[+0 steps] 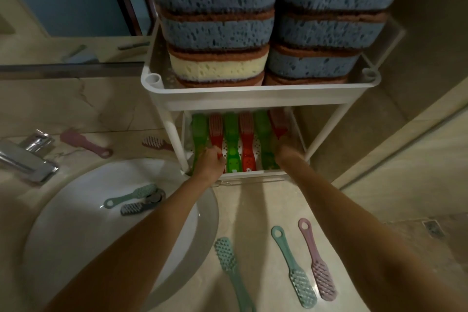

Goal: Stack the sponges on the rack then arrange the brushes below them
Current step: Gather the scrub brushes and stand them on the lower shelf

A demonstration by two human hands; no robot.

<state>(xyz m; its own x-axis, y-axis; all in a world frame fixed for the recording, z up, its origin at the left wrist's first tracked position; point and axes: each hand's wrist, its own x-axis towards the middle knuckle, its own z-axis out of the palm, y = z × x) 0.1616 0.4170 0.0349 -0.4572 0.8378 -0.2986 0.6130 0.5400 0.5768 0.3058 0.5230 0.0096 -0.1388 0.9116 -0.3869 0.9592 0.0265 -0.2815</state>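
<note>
Two tall stacks of sponges (217, 33) with brown scouring tops fill the upper shelf of the white rack (253, 95); most are blue, one is yellow (217, 68). On the lower shelf lie several green and red brushes (247, 142) side by side, handles towards me. My left hand (210, 162) reaches into the lower shelf with fingers curled on the handle of a red brush (216, 129). At the shelf's right side, my right hand (288, 149) touches the rightmost red brush (277, 121); its grip is unclear.
Two teal brushes (231, 268) (293, 266) and a pink one (316, 258) lie on the marble counter near me. A teal and a grey brush (131, 201) lie in the white sink (76, 223). Two pink brushes (86, 143) lie beside the chrome tap (27, 157).
</note>
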